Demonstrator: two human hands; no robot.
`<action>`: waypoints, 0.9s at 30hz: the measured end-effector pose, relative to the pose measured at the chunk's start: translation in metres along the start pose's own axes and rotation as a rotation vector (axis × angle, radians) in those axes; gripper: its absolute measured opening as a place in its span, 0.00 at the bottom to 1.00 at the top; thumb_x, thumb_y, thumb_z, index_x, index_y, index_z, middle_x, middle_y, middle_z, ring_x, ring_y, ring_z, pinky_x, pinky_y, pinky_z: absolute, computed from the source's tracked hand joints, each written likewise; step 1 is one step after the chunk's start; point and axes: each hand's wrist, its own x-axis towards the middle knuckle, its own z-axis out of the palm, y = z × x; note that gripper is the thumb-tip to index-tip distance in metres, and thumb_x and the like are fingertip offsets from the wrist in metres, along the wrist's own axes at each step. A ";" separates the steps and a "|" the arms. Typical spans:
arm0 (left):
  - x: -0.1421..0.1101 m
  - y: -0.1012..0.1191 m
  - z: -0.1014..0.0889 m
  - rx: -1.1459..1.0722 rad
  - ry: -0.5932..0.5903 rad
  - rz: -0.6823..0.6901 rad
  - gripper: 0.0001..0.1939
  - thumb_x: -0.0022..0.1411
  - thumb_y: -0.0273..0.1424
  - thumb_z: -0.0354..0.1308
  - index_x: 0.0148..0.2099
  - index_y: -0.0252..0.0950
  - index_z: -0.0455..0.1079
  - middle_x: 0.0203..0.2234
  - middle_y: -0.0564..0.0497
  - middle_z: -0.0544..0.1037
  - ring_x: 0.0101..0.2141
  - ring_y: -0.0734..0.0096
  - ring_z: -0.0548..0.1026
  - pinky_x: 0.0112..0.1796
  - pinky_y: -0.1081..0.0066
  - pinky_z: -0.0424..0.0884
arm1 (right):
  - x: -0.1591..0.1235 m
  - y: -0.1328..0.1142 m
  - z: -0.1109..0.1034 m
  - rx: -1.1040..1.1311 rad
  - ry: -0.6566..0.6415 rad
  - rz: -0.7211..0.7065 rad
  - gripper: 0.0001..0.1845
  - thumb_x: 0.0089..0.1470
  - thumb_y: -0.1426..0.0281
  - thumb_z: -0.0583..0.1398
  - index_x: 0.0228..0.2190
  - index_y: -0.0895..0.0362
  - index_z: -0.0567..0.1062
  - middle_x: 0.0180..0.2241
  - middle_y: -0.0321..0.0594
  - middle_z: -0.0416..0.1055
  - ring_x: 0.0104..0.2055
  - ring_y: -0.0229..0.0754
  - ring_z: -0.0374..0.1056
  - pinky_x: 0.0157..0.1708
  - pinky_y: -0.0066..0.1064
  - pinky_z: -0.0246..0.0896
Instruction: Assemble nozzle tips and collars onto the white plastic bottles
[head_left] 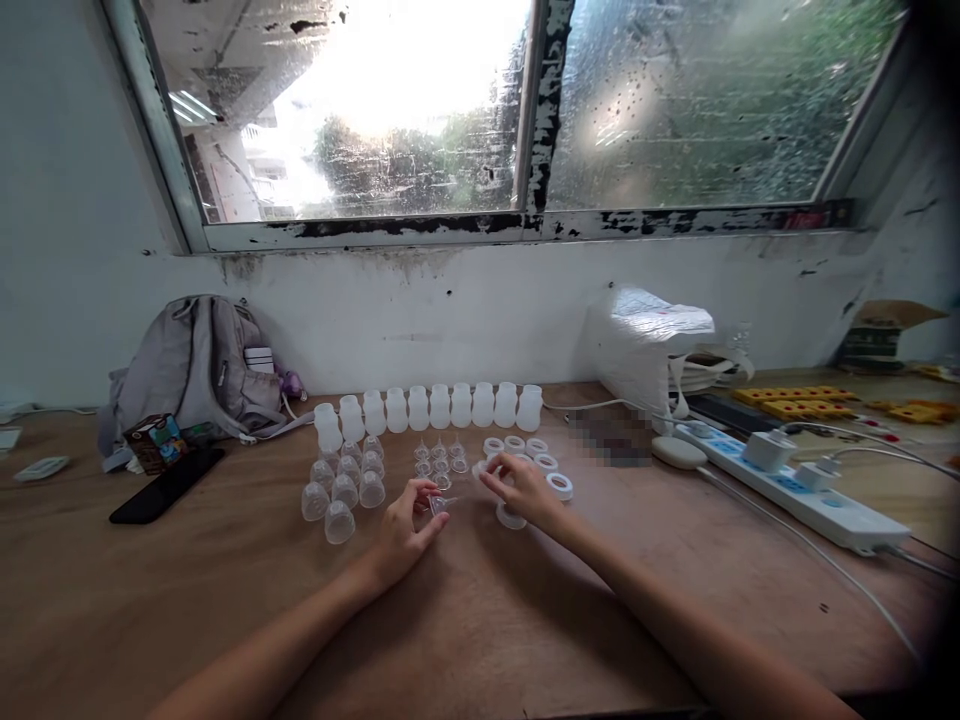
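My left hand (403, 527) is closed in a pinch on a clear bottle teat (439, 506), its tip pointing right. My right hand (526, 490) has its fingers closed on a white screw ring (479, 470), partly covered by the fingertips. Below that palm lies another white ring (511, 517). More white rings (547, 462) sit just beyond and to the right of the hand. Several clear teats (441, 453) stand in short rows ahead of the left hand. To its left are several clear domed caps (344, 490). Behind everything, frosted white bottles (439, 407) form a long row.
A grey backpack (191, 370), a small box (155, 441) and a black phone (166, 487) are at the left. On the right lie a white power strip (810, 490) with plugs and cables, a white round-edged device (678, 452) and a white bag (637, 360). Yellow parts (795, 400) lie farther right.
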 end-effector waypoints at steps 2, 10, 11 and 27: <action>0.001 -0.002 0.001 -0.110 0.002 -0.053 0.14 0.55 0.30 0.53 0.44 0.38 0.57 0.38 0.49 0.71 0.37 0.72 0.72 0.39 0.69 0.69 | -0.005 -0.010 0.003 0.362 -0.042 -0.044 0.11 0.50 0.62 0.53 0.32 0.57 0.66 0.31 0.39 0.69 0.33 0.39 0.66 0.33 0.31 0.61; 0.002 -0.003 0.000 -0.212 -0.040 -0.091 0.16 0.53 0.32 0.57 0.43 0.37 0.58 0.37 0.50 0.72 0.38 0.70 0.72 0.41 0.67 0.70 | -0.029 -0.038 0.027 0.954 -0.210 -0.082 0.17 0.48 0.65 0.58 0.40 0.54 0.61 0.38 0.40 0.67 0.42 0.40 0.66 0.43 0.35 0.62; 0.002 -0.001 -0.001 -0.203 -0.050 -0.086 0.17 0.52 0.32 0.57 0.44 0.38 0.58 0.38 0.50 0.73 0.39 0.69 0.72 0.42 0.66 0.69 | -0.030 -0.039 0.027 0.962 -0.212 -0.069 0.17 0.48 0.64 0.58 0.40 0.54 0.61 0.38 0.40 0.67 0.42 0.41 0.65 0.43 0.36 0.61; -0.004 0.001 0.004 0.025 -0.122 -0.015 0.14 0.51 0.40 0.57 0.34 0.35 0.66 0.24 0.55 0.70 0.23 0.78 0.66 0.27 0.77 0.64 | -0.029 -0.036 0.010 0.204 -0.253 -0.412 0.17 0.56 0.62 0.48 0.29 0.58 0.71 0.26 0.39 0.68 0.28 0.37 0.62 0.29 0.28 0.54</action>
